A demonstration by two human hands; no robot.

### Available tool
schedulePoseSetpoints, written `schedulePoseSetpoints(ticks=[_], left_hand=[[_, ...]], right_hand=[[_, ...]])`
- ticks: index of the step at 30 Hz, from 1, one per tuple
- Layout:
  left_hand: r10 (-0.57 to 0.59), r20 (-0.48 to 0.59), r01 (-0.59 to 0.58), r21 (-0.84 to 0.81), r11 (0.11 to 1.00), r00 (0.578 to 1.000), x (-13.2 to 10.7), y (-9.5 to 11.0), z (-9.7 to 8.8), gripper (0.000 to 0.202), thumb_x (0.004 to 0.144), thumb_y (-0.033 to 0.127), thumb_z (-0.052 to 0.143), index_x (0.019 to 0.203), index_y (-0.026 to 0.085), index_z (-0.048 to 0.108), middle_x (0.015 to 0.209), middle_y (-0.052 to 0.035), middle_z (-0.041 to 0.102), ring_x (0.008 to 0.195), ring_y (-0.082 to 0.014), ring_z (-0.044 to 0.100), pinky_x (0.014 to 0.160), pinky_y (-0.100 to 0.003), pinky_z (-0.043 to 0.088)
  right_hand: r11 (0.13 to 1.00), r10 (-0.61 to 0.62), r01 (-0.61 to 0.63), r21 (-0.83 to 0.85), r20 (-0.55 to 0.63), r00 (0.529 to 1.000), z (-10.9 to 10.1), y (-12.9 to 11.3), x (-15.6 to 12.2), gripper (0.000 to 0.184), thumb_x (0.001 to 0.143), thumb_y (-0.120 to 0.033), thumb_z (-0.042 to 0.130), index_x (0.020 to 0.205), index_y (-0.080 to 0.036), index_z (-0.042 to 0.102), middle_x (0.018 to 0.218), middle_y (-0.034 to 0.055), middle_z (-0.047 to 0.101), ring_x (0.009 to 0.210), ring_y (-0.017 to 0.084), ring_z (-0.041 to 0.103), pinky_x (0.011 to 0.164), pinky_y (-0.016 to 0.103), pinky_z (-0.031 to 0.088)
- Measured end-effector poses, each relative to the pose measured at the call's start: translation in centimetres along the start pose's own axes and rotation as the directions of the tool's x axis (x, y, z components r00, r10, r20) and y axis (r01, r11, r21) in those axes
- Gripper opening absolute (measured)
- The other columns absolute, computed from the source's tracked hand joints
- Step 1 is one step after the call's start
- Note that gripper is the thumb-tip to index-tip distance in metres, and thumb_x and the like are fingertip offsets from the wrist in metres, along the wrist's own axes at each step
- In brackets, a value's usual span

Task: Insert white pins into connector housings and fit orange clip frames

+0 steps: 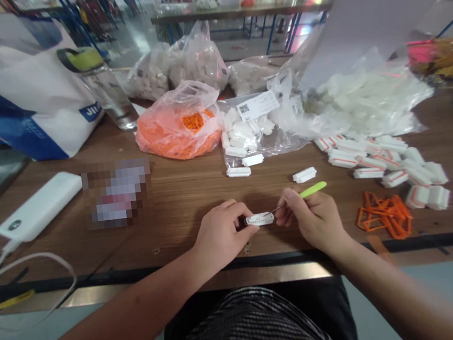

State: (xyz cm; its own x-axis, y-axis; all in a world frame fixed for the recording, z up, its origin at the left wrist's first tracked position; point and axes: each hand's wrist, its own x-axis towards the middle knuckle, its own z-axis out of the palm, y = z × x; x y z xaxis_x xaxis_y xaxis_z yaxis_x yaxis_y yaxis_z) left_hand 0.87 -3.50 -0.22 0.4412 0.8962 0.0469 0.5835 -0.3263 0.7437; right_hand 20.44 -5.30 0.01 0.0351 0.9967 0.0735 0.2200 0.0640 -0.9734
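In the head view, the left hand (218,235) pinches a small white oblong plastic piece (260,219) between its fingers, over the brown wood-grain surface (180,197). The right hand's (317,218) fingers grip a thin lime-green-handled tool (314,189), its tip at the piece

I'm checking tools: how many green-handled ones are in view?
1: the green-handled tool is in the right hand, its tip at the white piece in the left hand.

Casing (260,219): front | frames (395,219): right | power bank (42,204): left | pouch (280,143): behind casing
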Motion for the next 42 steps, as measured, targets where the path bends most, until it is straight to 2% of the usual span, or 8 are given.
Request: schedulePoseSetpoints(ticks=[9,18,23,25,28,32,36,42], left_hand=[[0.012,0.0,-0.012,0.01,1.0,1.0,0.0,0.09,0.02,0.008,0.078,0.019,0.073,0.079,0.019,0.065,0.069,0.0041,0.051,0.064,-0.0121,0.049,0.062,-0.026,0.036],[0.01,-0.007,-0.01,0.007,1.0,1.0,0.04,0.04,0.07,0.008,0.077,0.018,0.073,0.078,0.019,0.065,0.069,0.0039,0.051,0.064,-0.012,0.049,0.062,-0.026,0.036],[0.007,-0.014,-0.008,-0.034,0.999,1.0,-0.14,-0.06,0.23,0.008,0.077,0.018,0.072,0.076,0.019,0.064,0.069,0.0047,0.05,0.061,-0.0106,0.048,0.06,-0.025,0.035],[0.009,-0.02,-0.01,-0.04,0.999,1.0,-0.15,-0.08,0.25,0.008,0.077,0.016,0.072,0.076,0.019,0.064,0.069,0.0049,0.05,0.061,-0.0102,0.048,0.059,-0.025,0.035],[0.017,-0.023,-0.018,-0.033,0.999,1.0,-0.06,-0.08,0.22,0.008,0.077,0.017,0.072,0.077,0.019,0.064,0.069,0.0048,0.05,0.061,-0.0106,0.048,0.06,-0.025,0.035],[0.007,-0.012,-0.008,-0.013,1.0,1.0,0.05,-0.05,0.18,0.009,0.077,0.019,0.074,0.078,0.02,0.065,0.07,0.0045,0.051,0.064,-0.0116,0.049,0.062,-0.026,0.036],[0.007,-0.004,-0.007,0.003,1.0,1.0,0.05,-0.01,0.09,0.009,0.078,0.02,0.074,0.079,0.02,0.065,0.07,0.0042,0.051,0.064,-0.0119,0.05,0.062,-0.026,0.037],[0.009,-0.002,-0.009,0.019,1.0,1.0,0.12,0.12,-0.01,0.009,0.077,0.019,0.074,0.079,0.02,0.065,0.069,0.0044,0.05,0.064,-0.012,0.05,0.062,-0.027,0.037]], right_hand=[[1.0,0.03,-0.03,0.007,0.025,0.999,0.11,0.17,0.03,0.045,0.091,-0.052,0.052,0.067,-0.016,0.063,0.056,0.0043,0.067,0.044,0.011,0.063,0.041,0.018,0.051],[0.994,0.009,-0.007,-0.106,0.021,1.0,0.21,0.04,0.45,0.043,0.091,-0.05,0.052,0.067,-0.016,0.064,0.053,0.0033,0.066,0.042,0.012,0.063,0.041,0.019,0.052],[0.944,-0.126,0.141,-0.299,0.069,0.99,0.32,0.26,-0.05,0.04,0.095,-0.04,0.049,0.066,-0.017,0.065,0.058,0.0029,0.069,0.05,0.013,0.067,0.047,0.02,0.053],[0.926,-0.175,0.195,-0.322,0.091,0.98,0.34,0.28,-0.25,0.038,0.096,-0.037,0.048,0.067,-0.017,0.065,0.061,0.0027,0.07,0.053,0.012,0.068,0.05,0.02,0.053],[0.953,-0.164,0.168,-0.252,0.038,0.986,0.22,0.13,-0.26,0.039,0.097,-0.037,0.047,0.069,-0.017,0.065,0.061,0.0027,0.07,0.048,0.011,0.066,0.048,0.019,0.052],[0.989,-0.063,0.052,-0.139,-0.08,0.995,0.0,-0.13,0.11,0.043,0.094,-0.045,0.048,0.067,-0.016,0.063,0.055,0.0033,0.068,0.043,0.011,0.063,0.042,0.019,0.051],[0.998,0.003,-0.007,-0.064,-0.067,0.998,0.0,0.02,0.39,0.043,0.092,-0.05,0.051,0.068,-0.016,0.063,0.054,0.0039,0.068,0.043,0.012,0.063,0.042,0.018,0.052],[0.999,0.027,-0.03,-0.036,-0.064,0.998,0.08,0.32,0.38,0.044,0.091,-0.052,0.052,0.069,-0.015,0.063,0.055,0.0039,0.068,0.044,0.012,0.064,0.042,0.019,0.053]])
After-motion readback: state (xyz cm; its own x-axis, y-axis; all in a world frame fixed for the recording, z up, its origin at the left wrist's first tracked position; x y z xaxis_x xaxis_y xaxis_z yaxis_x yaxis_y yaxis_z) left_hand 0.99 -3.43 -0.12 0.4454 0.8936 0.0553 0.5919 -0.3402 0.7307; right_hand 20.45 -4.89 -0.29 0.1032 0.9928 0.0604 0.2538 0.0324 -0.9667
